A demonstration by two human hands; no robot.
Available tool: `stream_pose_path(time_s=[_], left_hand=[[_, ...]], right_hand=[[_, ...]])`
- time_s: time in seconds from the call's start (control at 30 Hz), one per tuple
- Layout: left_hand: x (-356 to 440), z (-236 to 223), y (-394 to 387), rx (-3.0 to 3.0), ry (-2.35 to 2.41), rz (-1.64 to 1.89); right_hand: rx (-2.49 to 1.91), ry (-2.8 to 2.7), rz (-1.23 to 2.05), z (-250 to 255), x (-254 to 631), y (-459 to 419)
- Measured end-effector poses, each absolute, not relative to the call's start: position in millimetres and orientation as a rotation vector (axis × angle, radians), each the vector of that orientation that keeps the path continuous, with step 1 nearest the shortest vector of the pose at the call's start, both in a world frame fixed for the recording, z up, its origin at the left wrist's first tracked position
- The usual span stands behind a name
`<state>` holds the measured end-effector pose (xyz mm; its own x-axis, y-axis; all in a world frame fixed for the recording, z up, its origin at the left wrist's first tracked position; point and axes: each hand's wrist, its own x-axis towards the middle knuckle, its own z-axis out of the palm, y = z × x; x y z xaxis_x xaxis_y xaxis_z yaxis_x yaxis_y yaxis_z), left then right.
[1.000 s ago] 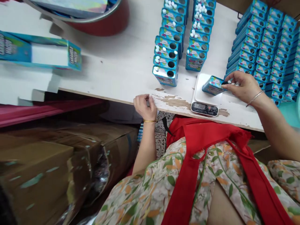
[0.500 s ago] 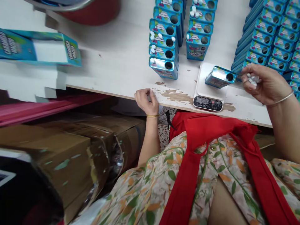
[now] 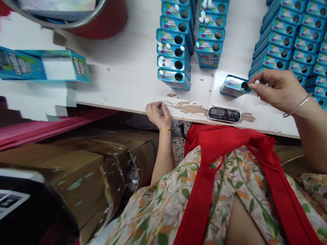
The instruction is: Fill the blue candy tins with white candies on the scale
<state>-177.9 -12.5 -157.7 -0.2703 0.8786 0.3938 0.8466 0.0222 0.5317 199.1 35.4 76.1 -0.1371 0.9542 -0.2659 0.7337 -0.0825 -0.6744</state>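
My right hand [image 3: 281,89] is closed around several small white candies [image 3: 257,82]. Its thumb and fingertips pinch right beside the round hole of a blue tin [image 3: 233,86]. That tin stands upright on a small white digital scale [image 3: 224,105] with a lit display. Loosely curled, my left hand [image 3: 158,115] rests at the table's front edge. A gap shows between its thumb and fingers, and I see nothing held in it.
Rows of blue tins [image 3: 174,75] stand at the centre, some with white candies on top. More tin rows [image 3: 277,61] fill the right. An opened blue carton [image 3: 80,69] and a red metal pot [image 3: 109,20] lie left. Cardboard boxes [image 3: 76,166] sit below the table.
My right hand has moved left from beside the tin to its hole, fingers now pinched instead of holding the candies in an upturned palm. The left hand stays at the edge. The view shifted slightly.
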Motion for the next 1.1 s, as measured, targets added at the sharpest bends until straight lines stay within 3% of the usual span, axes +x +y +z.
stream_pose_path(time_s=[0.17,0.47,1.1], left_hand=[[-177.9,-156.8,-12.8,1.812,2.226,1.061],[-177.2,-156.7,-14.1,1.74,2.217,1.065],[-177.7,-158.4,-16.1,1.726,2.253,1.054]], right_hand=[[-1.841,-2.169,0.865,69.0,201.1,45.9],[-2.003,-2.241,0.884,77.7,189.3,55.1],[-1.843,-2.224,0.918,73.5,190.2,60.8]])
